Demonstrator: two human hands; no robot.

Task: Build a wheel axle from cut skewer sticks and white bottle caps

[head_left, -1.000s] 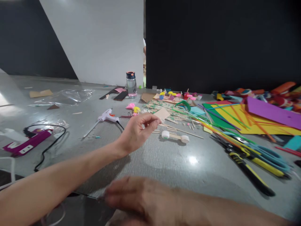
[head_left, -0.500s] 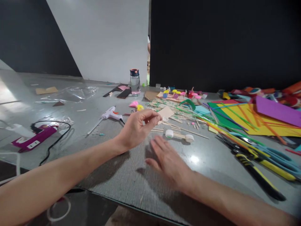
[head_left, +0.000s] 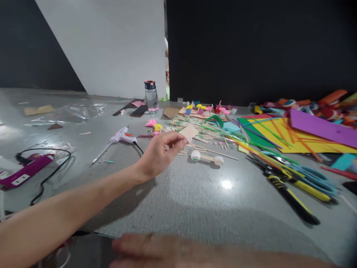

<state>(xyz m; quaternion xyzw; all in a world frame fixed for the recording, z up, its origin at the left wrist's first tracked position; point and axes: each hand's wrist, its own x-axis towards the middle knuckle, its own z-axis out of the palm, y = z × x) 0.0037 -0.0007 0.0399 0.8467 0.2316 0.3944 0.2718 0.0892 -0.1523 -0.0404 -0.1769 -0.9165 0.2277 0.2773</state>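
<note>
My left hand is raised over the middle of the table, thumb and forefinger pinched together. A bit of something white shows at the fingertips, too small to name. Just behind them is a beige card; I cannot tell whether the fingers touch it. To the right of this hand, two white round caps joined by a thin wooden stick lie on the table. My right hand is at the bottom edge, smeared by motion, its fingers stretched out with nothing visible in them.
A white glue gun and purple power strip lie left. Behind are wooden sticks and a water bottle. Yellow-black pliers, blue-handled scissors and coloured sheets lie right.
My right hand has pulled back from beside the left hand to the bottom edge. The left hand stays pinched in nearly the same place. The view has turned slightly right.
</note>
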